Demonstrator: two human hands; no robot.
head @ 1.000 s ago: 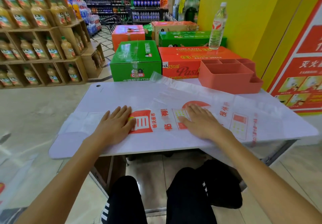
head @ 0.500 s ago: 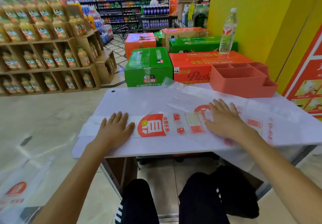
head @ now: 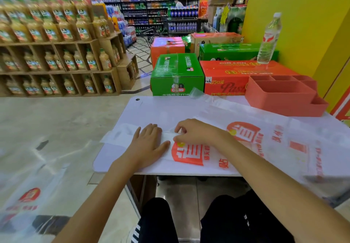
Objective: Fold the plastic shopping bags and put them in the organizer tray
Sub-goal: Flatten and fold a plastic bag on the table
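Note:
A white plastic shopping bag [head: 191, 154] with red print lies folded into a long strip across the white table [head: 151, 108]. My left hand [head: 146, 144] presses flat on the strip near its left end, fingers straight. Right beside it, my right hand [head: 195, 132] has curled fingers that pinch the bag's upper edge. A second printed bag [head: 295, 138] lies spread under and to the right of the strip. The coral organizer tray [head: 282, 99] stands at the table's far right corner, its compartments showing nothing inside.
Green and orange cartons [head: 177, 72] stand stacked behind the table, with a water bottle [head: 269, 38] on one. More bags [head: 28, 199] lie on the floor at the left. Shelves of juice bottles [head: 56, 53] fill the left side. A yellow wall rises at the right.
My right hand has slid left along the strip to sit beside my left hand, and its fingers have curled onto the bag's edge. The left hand stays pressed near the strip's left end.

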